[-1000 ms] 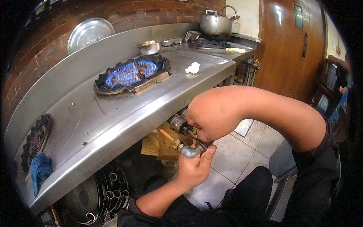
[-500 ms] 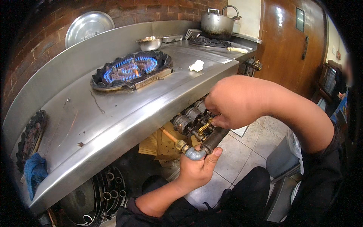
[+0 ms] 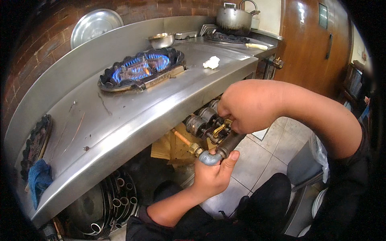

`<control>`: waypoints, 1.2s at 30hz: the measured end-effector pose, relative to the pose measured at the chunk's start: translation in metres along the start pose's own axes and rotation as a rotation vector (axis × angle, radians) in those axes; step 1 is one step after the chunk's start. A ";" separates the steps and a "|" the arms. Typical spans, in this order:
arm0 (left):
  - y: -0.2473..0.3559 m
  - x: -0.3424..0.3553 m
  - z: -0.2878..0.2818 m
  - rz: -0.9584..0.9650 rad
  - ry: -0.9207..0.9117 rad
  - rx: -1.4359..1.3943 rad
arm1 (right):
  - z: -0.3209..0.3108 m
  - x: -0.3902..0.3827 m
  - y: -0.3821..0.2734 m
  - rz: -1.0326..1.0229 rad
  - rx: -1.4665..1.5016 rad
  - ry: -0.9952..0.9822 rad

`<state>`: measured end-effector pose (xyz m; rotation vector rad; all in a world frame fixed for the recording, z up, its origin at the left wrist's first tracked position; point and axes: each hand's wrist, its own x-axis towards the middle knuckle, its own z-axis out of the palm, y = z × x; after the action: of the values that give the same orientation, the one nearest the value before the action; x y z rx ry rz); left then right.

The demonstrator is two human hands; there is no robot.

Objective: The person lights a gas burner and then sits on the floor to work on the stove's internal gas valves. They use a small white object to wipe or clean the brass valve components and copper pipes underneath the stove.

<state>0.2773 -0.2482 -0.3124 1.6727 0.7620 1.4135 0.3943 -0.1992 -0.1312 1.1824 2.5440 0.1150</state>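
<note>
A round lid (image 3: pixel 96 28) stands against the wall (image 3: pixel 140 10) behind the steel surface (image 3: pixel 132 116), which carries a metal bowl (image 3: pixel 162 41), a crumpled white wad (image 3: pixel 211 62) and, over its left edge, a blue cloth (image 3: pixel 39 180), with a large pot (image 3: pixel 234 21) beyond, dark pans (image 3: pixel 85 209) beneath and a grey bin (image 3: pixel 302 168) at right.

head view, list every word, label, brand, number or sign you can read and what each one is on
No text can be read in this view.
Cardboard under the steel range: any print is too small or blurred to read.
Gray pipe elbow, yellow valve lever: no legible marks.
Stockpot, wooden door: no legible lettering.
</note>
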 end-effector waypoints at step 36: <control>-0.012 -0.021 -0.023 -0.084 -0.165 0.204 | 0.095 -0.021 0.057 -0.126 0.353 1.046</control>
<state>0.2516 -0.2556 -0.3323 1.8639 0.8951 1.1554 0.4797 -0.1847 -0.2027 1.2895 3.6631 0.3394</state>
